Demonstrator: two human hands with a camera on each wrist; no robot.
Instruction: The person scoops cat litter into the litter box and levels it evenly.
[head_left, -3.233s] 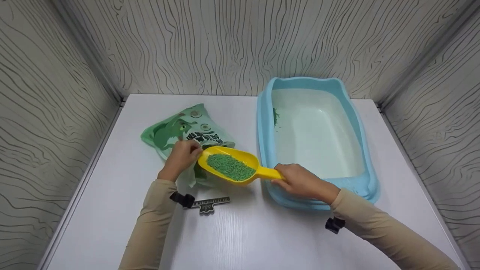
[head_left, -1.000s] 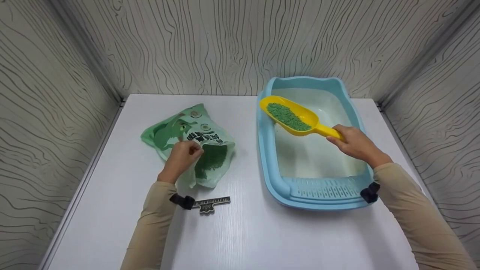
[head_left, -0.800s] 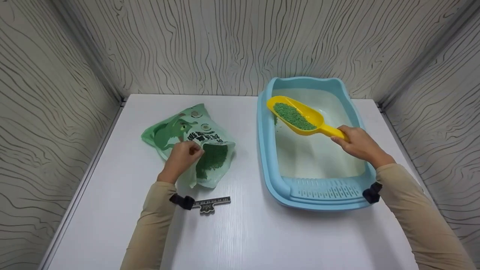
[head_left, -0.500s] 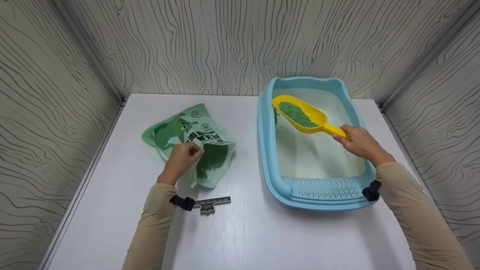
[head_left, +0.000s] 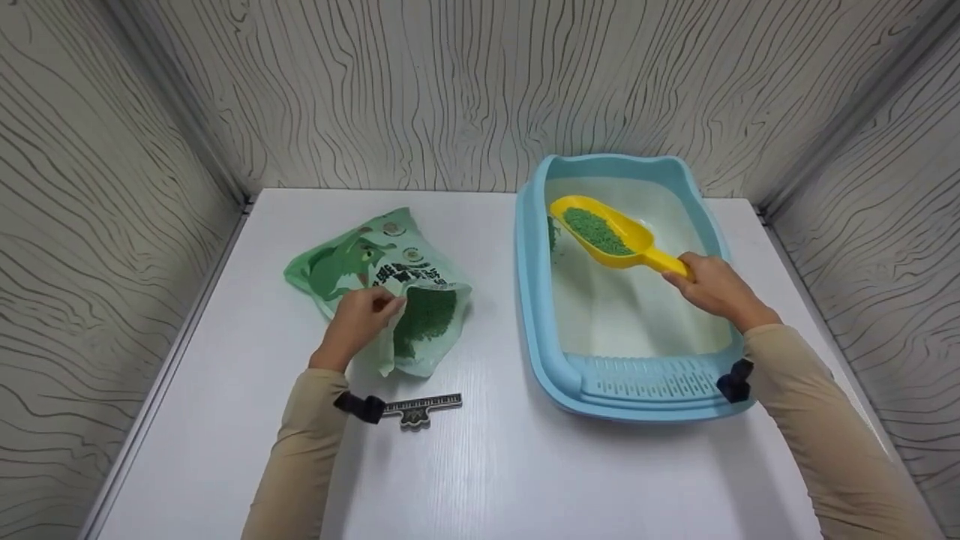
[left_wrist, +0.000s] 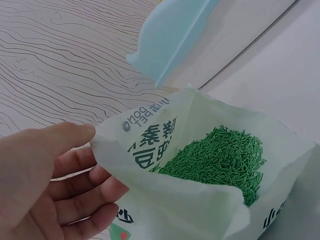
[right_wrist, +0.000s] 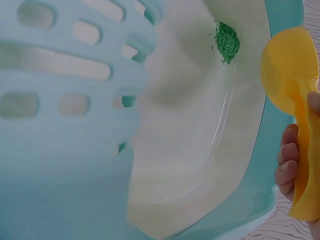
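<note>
My right hand [head_left: 716, 286] grips the handle of a yellow scoop [head_left: 643, 238], which carries green litter pellets [head_left: 596, 230]. The scoop is over the left part of a blue litter box [head_left: 531, 300], tip toward the box's left wall. In the right wrist view, the scoop's yellow underside [right_wrist: 285, 65] faces the camera. A small heap of pellets [right_wrist: 227, 44] lies on the box floor. On the left, my left hand [head_left: 358, 319] pinches the mouth edge of a green litter bag [head_left: 337, 262]. The bag lies with its mouth open, and green pellets [left_wrist: 220, 162] show inside.
A dark metal clip [head_left: 416, 411] lies on the white table [head_left: 480, 472] in front of the bag. A perforated blue step [head_left: 652, 377] spans the litter box's near end. Patterned panels [head_left: 450, 90] stand behind and at both sides.
The right hand has carried the loaded scoop from the bag's mouth to over the litter box, then slightly farther right. The left hand stays at the bag's edge, its fingers shifting slightly.
</note>
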